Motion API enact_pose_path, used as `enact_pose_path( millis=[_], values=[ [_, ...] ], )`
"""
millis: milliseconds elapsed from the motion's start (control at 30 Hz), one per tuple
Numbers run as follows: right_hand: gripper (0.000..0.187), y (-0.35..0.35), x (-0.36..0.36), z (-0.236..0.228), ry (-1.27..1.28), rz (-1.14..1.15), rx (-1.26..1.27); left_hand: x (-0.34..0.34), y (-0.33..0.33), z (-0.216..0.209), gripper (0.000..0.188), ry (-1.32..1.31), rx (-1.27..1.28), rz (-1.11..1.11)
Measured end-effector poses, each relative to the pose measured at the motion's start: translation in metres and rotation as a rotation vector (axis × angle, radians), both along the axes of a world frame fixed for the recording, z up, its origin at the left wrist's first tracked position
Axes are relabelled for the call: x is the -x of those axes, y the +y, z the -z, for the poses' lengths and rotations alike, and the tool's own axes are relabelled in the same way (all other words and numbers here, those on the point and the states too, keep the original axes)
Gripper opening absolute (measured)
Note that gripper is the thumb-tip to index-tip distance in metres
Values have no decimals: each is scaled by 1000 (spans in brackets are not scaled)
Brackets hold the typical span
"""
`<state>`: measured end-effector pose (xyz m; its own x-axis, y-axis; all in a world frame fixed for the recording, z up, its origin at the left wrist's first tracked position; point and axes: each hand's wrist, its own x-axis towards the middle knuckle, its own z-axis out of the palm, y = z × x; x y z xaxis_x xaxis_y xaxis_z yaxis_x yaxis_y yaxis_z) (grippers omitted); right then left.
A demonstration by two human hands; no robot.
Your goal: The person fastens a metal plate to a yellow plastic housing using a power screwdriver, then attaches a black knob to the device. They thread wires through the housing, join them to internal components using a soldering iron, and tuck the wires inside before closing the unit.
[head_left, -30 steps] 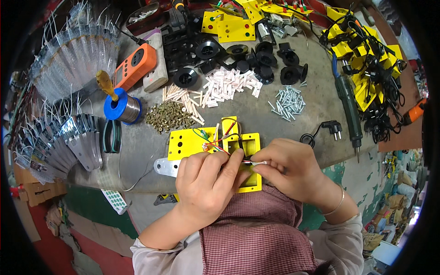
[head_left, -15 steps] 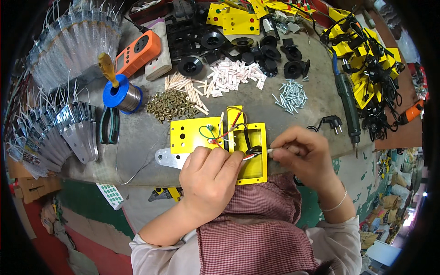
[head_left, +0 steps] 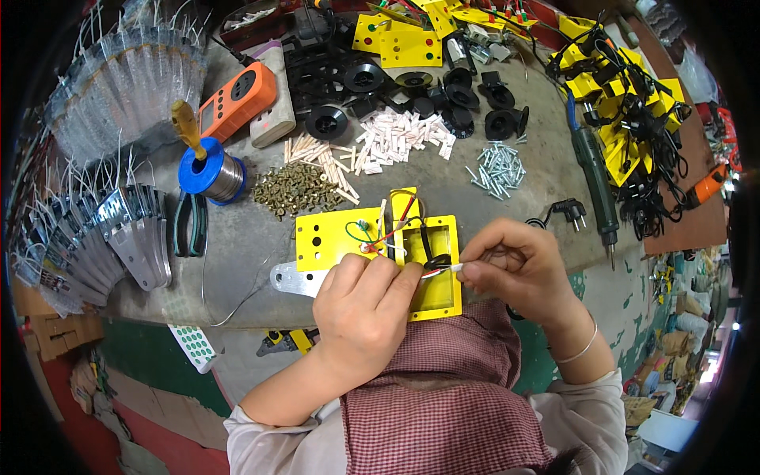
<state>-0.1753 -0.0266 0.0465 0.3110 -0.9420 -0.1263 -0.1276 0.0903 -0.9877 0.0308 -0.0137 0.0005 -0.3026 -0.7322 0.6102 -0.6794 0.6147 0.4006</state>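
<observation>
A yellow box-shaped housing (head_left: 447, 307) lies on the bench in front of me, joined to a yellow plate (head_left: 306, 237) with holes. Red, green and white wires (head_left: 380, 239) run across the plate, and a black cord (head_left: 427, 237) enters the housing. My left hand (head_left: 360, 317) bends over the near edge, its thumb and forefinger closed on the wires at the housing. From its fingertips a white wire end crosses the opening. My right hand (head_left: 518, 265) pinches a small white sleeve (head_left: 457, 267) at that wire end. A silver metal bracket (head_left: 293, 279) protrudes left of my left hand.
Beyond the housing are piles of brass-coloured nuts (head_left: 289, 190), white sleeves (head_left: 404, 138) and screws (head_left: 497, 170). A solder spool (head_left: 210, 170), pliers (head_left: 190, 225) and an orange meter (head_left: 237, 99) lie left; a green electric screwdriver (head_left: 594, 174) and plug (head_left: 568, 210) lie right.
My right hand has shifted slightly left, and the white sleeve now shows clearly at its fingertips. My left hand keeps its hold. The whole view has shifted a little.
</observation>
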Motion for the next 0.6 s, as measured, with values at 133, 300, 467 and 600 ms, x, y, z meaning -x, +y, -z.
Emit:
enact_pose_path(
  millis=[133, 300, 467, 600],
  values=[
    [9, -3, -5, -4, 89, -47, -47, 0, -2, 0, 26, -21, 10, 11],
    [8, -10, -11, -11, 317, -147, 242, 0, -4, 0, 26, -31, 19, 49],
    [9, -10, -1, -10, 180, 19, -17, -1, -1, 3, 26, 3, -1, 16],
    [8, -5, -7, -5, 182, -31, 34, -1, -2, 3, 26, 7, -9, 21]
  ],
)
